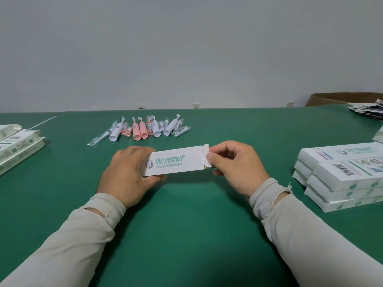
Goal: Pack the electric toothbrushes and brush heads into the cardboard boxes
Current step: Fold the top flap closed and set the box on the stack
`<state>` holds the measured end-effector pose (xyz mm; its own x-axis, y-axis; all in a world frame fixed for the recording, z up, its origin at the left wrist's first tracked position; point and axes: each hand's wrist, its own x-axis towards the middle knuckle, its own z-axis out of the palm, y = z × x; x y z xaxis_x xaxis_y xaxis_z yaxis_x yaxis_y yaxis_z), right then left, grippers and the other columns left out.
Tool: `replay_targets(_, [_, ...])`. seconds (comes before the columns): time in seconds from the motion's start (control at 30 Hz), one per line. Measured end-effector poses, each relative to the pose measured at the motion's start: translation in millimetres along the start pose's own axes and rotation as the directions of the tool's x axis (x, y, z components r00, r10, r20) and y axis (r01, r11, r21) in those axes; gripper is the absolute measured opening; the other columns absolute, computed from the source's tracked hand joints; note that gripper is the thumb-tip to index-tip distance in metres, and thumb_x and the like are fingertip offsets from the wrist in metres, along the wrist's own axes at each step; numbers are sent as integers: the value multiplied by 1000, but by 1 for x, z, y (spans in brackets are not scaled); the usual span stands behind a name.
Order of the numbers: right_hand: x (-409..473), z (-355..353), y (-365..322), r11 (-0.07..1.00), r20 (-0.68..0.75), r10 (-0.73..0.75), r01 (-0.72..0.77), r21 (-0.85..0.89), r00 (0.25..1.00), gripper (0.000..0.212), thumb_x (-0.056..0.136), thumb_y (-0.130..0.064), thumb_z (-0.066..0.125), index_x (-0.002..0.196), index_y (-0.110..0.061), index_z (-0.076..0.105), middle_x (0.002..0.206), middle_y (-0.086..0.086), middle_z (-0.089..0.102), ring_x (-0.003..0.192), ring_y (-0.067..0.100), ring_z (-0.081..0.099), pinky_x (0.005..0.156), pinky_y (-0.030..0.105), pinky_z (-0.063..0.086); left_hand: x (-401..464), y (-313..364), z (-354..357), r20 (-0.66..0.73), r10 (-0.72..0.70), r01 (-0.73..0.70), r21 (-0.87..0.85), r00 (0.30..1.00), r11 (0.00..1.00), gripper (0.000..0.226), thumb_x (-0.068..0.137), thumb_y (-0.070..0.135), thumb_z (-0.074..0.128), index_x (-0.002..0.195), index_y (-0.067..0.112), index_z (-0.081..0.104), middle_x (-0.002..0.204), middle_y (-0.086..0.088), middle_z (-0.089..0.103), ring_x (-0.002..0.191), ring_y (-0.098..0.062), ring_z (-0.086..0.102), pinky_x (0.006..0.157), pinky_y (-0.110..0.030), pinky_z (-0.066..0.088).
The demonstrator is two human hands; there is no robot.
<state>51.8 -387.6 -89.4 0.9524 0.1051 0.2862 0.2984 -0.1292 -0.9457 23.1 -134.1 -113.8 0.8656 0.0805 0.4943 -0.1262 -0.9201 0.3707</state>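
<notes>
A white cardboard box [176, 161] with green lettering lies lengthwise between my hands just above the green table. My left hand [126, 172] grips its left end. My right hand [234, 164] pinches the end flap [205, 156] at the box's right end, thumb on the flap. Farther back lies a loose row of toothbrush handles, white [115, 133] and pink [139, 131], mixed with several wrapped brush heads [182, 130].
A stack of closed white boxes [339, 179] stands at the right. Open boxes [18, 148] lie at the left table edge. Leaflets [367, 109] and a brown carton [342, 98] sit at the far right. The green table [186, 224] meets a grey wall.
</notes>
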Motion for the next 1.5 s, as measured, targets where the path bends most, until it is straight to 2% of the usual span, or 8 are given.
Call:
replay_targets(0.43, [1, -1, 3, 998, 5, 16, -15, -65, 1000, 7, 84, -9, 74, 81, -14, 72, 73, 3, 73, 64, 15, 65, 74, 49, 61, 0, 1, 0, 19, -25, 25, 24, 999, 999, 60, 69, 57, 80, 122, 41, 56, 123, 16, 55, 117, -18, 43, 87, -37, 42])
replay_targets(0.77, [-3, 6, 7, 996, 20, 10, -8, -94, 1000, 7, 86, -17, 73, 86, -21, 78, 70, -13, 72, 60, 3, 59, 64, 29, 54, -2, 7, -4, 33, -35, 33, 65, 999, 997, 64, 70, 63, 76, 126, 43, 52, 128, 17, 53, 119, -16, 44, 87, -40, 45])
replay_targets(0.9, [-1, 7, 9, 997, -80, 26, -32, -71, 996, 15, 88, -12, 70, 79, -24, 74, 72, -15, 73, 64, 7, 68, 67, 25, 56, -4, 7, -5, 114, -5, 7, -18, 993, 1000, 79, 74, 42, 82, 143, 27, 46, 142, 5, 47, 131, -22, 43, 107, -39, 38])
replay_targets(1.03, [9, -9, 11, 991, -198, 134, -126, 54, 971, 17, 89, -7, 69, 81, -21, 75, 78, -8, 73, 64, 11, 70, 66, 25, 59, -4, 2, -3, 130, 123, -106, -125, 984, 986, 65, 76, 15, 82, 134, 28, 55, 129, 7, 51, 119, -11, 47, 103, -29, 34])
replay_targets(1.17, [14, -19, 8, 949, -169, 273, -236, 210, 947, 17, 90, -14, 67, 74, -12, 72, 76, 0, 70, 65, 10, 64, 66, 25, 60, -8, 0, -3, 154, 130, -93, -224, 979, 970, 56, 72, 47, 77, 124, 52, 56, 118, 33, 54, 107, 7, 53, 83, -33, 53])
replay_targets(1.27, [13, -28, 2, 886, -185, 367, -282, 368, 912, 22, 95, -20, 60, 74, -13, 65, 72, 2, 67, 63, 15, 60, 58, 26, 53, -11, 3, -9, 100, 10, 30, -387, 995, 922, 61, 68, 59, 79, 124, 46, 60, 118, 32, 62, 100, -4, 68, 75, -39, 61])
replay_targets(1.37, [7, -35, 12, 954, -307, 215, -266, -136, 927, 26, 93, -26, 56, 71, -15, 62, 77, 3, 70, 71, 26, 61, 69, 33, 53, 5, 35, -25, 50, 8, 15, -442, 999, 897, 70, 61, 78, 76, 118, 40, 65, 116, 25, 68, 105, -2, 67, 90, -40, 55])
replay_targets(1.5, [-4, -28, 16, 820, -91, 102, -135, -557, 991, 17, 92, -37, 55, 91, -24, 66, 96, 3, 73, 88, 31, 66, 78, 33, 54, 36, 137, -26, 135, 166, -81, -485, 977, 871, 57, 58, 72, 79, 105, 41, 68, 101, 30, 70, 92, 9, 65, 78, -17, 48])
